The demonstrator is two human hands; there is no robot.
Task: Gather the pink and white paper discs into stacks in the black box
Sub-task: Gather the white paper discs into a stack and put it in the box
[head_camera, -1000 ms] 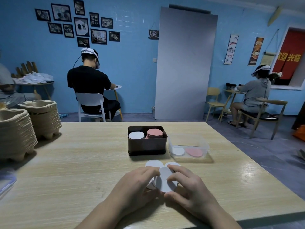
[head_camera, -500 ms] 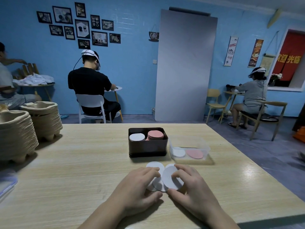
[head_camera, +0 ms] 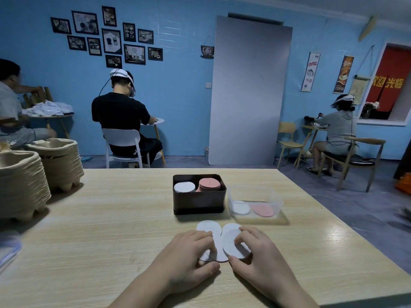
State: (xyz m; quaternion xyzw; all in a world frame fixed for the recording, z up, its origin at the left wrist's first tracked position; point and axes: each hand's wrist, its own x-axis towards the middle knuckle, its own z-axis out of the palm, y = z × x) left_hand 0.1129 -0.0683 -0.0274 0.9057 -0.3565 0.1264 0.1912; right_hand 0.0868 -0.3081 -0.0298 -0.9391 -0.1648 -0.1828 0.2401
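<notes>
Done: white stack, pink stack stood in black box.
Remaining: we saw loose white discs on counter.
Grips: our left grip, right grip pinched them.

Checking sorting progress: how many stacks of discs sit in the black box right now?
2. A white stack in the left half of the black box, a pink stack in the right half. The box's near wall hides their lower parts.
</notes>
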